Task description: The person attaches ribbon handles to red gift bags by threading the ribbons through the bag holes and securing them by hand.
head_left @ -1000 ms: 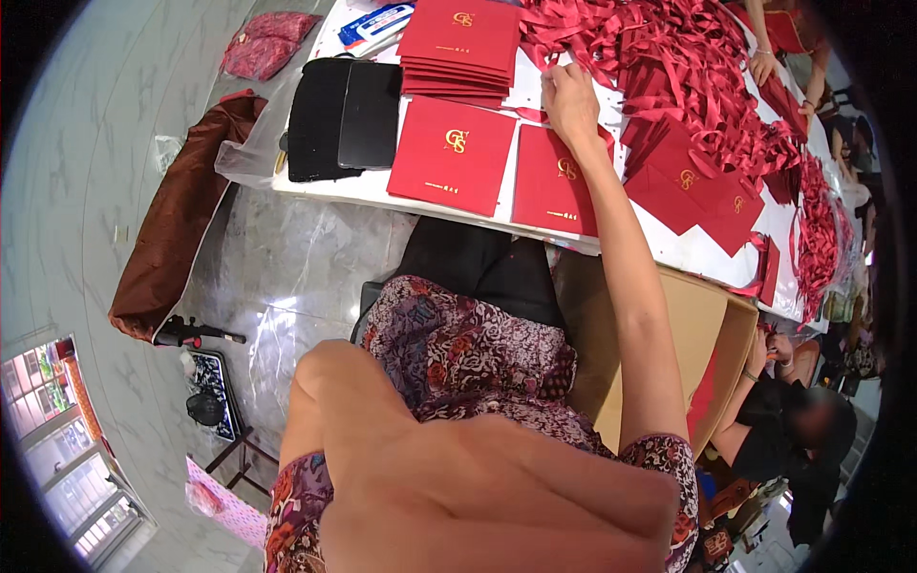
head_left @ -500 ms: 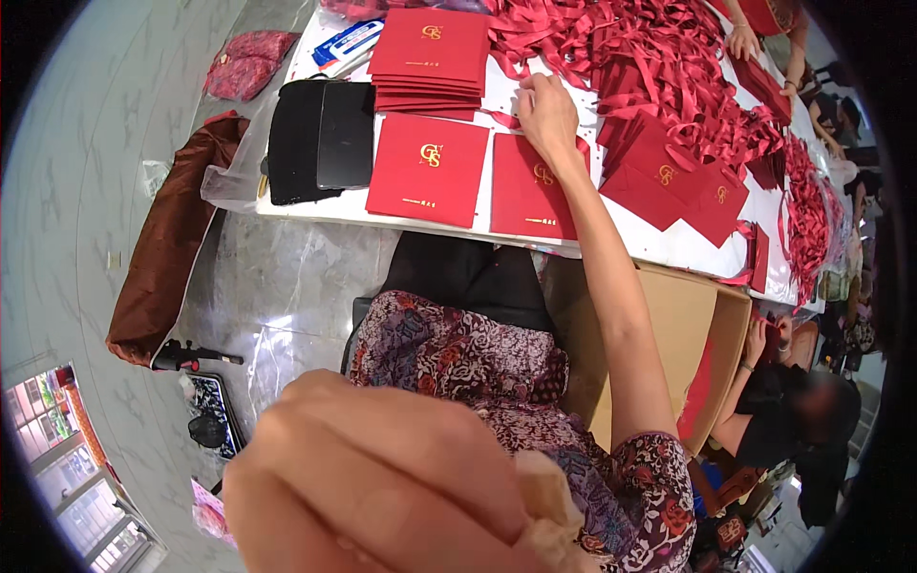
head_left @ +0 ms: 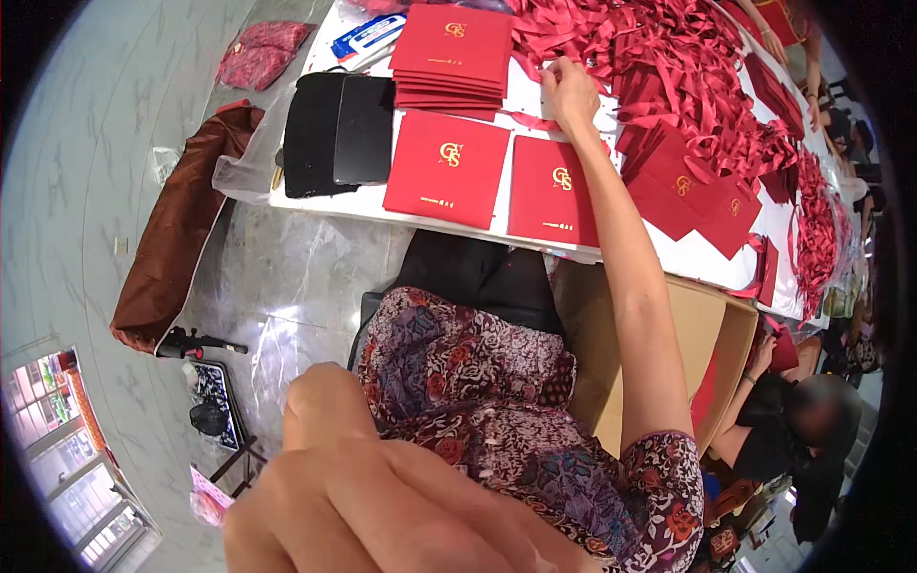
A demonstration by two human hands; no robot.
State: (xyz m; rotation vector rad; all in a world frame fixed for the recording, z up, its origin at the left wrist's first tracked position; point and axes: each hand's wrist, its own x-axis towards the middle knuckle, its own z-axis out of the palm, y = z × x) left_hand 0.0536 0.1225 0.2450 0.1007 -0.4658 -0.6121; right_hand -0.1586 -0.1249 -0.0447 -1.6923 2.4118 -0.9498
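A flat, square red paper bag (head_left: 549, 205) with a gold emblem lies face up along the near edge of the white tabletop (head_left: 358, 204), its right side partly hidden. On the far side, glossy red ribbons (head_left: 683, 72) sprawl rightward in a loose, tangled heap.

A long white-topped table (head_left: 363, 202) is set on a floor (head_left: 315, 250) of glossy grey marble-patterned tiles, in which a patch of bright light (head_left: 285, 313) is reflected just off the table's near left end. To the left of the table, the room is bounded by a pale grey, dark-veined wall (head_left: 72, 229), on which a small pale rectangular plate (head_left: 121, 245) is mounted. Nearer the viewer than the table, along that wall, a white-framed window (head_left: 91, 487) divided into panes is brightly lit. Before the table's near edge, a black seat (head_left: 371, 306) is partly hidden.
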